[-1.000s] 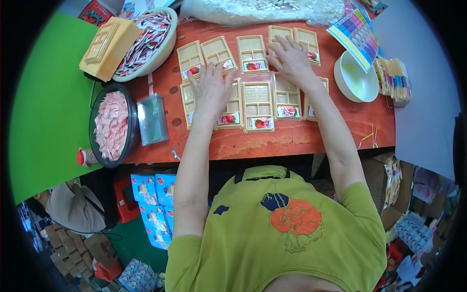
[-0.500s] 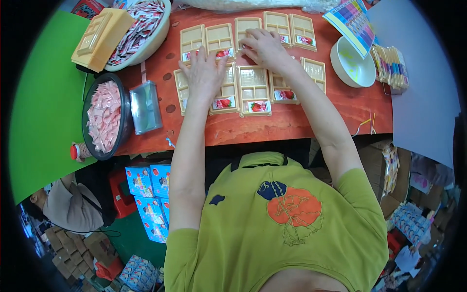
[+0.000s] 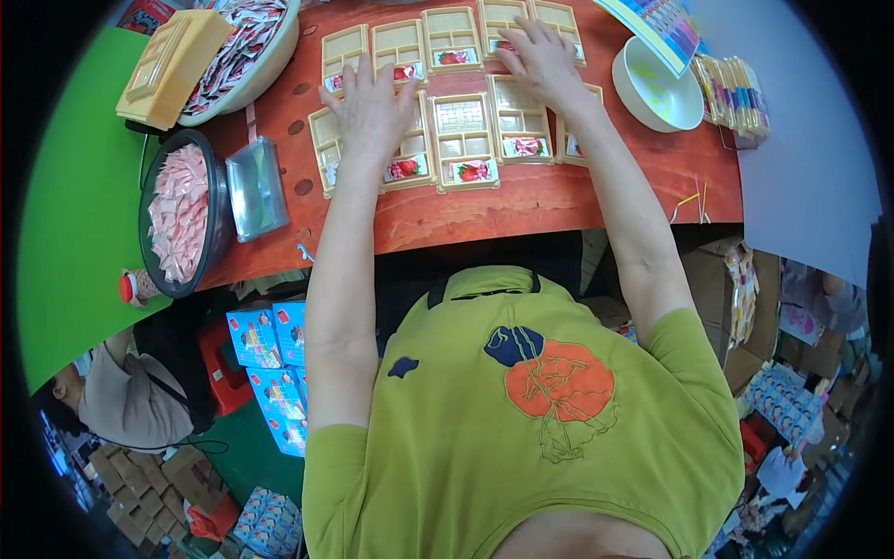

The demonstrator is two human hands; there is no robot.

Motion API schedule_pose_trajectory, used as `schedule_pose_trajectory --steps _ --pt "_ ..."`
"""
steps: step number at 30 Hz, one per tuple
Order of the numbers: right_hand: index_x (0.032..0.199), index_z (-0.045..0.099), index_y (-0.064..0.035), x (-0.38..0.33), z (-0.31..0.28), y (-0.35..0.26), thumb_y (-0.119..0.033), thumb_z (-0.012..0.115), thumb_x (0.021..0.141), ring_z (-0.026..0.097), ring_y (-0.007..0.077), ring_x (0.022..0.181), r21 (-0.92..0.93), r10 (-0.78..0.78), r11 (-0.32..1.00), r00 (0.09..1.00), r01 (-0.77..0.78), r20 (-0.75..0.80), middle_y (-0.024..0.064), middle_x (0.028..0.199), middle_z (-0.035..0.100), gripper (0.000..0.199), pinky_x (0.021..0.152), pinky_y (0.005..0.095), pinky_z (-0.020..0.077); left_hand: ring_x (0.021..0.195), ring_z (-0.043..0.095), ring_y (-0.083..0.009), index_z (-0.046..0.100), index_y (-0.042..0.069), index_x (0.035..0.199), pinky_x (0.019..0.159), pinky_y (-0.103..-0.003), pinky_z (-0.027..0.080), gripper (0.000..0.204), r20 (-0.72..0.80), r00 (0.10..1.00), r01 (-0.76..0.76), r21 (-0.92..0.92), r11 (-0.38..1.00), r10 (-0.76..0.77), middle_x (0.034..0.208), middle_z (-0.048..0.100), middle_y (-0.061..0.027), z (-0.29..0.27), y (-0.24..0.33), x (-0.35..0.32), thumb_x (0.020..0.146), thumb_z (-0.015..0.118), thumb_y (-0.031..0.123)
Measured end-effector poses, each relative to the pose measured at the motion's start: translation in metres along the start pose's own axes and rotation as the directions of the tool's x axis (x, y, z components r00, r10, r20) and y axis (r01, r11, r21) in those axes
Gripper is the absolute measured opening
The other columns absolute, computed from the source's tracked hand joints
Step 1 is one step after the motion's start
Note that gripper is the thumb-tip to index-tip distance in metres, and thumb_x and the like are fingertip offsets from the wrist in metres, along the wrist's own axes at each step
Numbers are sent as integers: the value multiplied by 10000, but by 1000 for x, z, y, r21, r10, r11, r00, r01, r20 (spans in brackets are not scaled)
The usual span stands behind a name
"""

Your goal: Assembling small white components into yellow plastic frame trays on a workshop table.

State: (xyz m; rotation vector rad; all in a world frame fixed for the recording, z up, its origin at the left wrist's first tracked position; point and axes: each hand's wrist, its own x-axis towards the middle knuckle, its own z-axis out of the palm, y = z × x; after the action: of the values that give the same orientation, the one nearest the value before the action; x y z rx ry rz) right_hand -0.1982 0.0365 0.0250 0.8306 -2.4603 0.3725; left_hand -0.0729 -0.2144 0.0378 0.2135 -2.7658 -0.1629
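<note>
Two rows of beige compartment trays (image 3: pixel 461 121) lie on the table, most showing a small sachet with a strawberry picture (image 3: pixel 470 170) in the bottom compartment. My left hand (image 3: pixel 372 116) rests over the left trays, fingers spread, hiding parts of both rows. Over at the back row, my right hand (image 3: pixel 548 70) reaches across the right-hand trays with fingers apart. Its fingertips are by the sachet of the fourth tray (image 3: pixel 501 13), partly covering it. I see nothing held in either hand.
At left are a bowl of red-and-white sachets (image 3: pixel 244 65), a beige lidded box (image 3: pixel 172 70), a black basin of pink packets (image 3: pixel 182 214) and a clear plastic box (image 3: pixel 256 191). A white bowl (image 3: pixel 684 102) and bundled coloured sticks (image 3: pixel 740 98) stand right. A person (image 3: pixel 140 396) sits lower left.
My right hand has moved right along the back row, from the third tray to the fourth and fifth, uncovering the third tray's sachet. My left hand stays over the left trays. The whole view has shifted slightly.
</note>
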Motion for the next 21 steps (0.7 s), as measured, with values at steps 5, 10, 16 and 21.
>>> schedule_pose_trajectory --steps 5,10,16,21 --pt "1241 666 -146 7 -6 -45 -292 570 1006 570 245 1245 194 -248 958 952 212 181 64 1251 671 293 1070 454 371 1389 442 -308 666 108 1240 1116 -740 193 416 91 968 -235 -19 972 236 1441 546 -64 -2 8 -4 1029 479 414" --pt "1158 683 -153 -3 -7 -55 -281 607 955 623 218 1146 229 -247 948 964 220 100 24 1165 695 252 1019 480 376 1357 475 -323 635 73 1256 1130 -703 216 395 -116 966 -247 -139 959 232 1415 572 -77 -7 -7 -15 1033 492 365" --pt "1300 609 -105 -61 -66 -87 -366 589 994 506 297 1328 306 -318 924 906 231 278 131 1394 570 402 1121 525 332 1373 449 -350 608 59 1294 1132 -680 229 409 2 961 -276 -115 954 278 1424 538 -168 -46 16 -87 978 607 320" --pt "1321 582 -119 -75 -71 -107 -455 620 948 421 303 1409 274 -304 936 904 223 302 119 1442 523 503 1146 545 310 1413 394 -376 571 76 1352 1140 -669 228 502 -20 962 -274 -116 955 273 1477 482 -155 -40 36 -128 955 640 376"
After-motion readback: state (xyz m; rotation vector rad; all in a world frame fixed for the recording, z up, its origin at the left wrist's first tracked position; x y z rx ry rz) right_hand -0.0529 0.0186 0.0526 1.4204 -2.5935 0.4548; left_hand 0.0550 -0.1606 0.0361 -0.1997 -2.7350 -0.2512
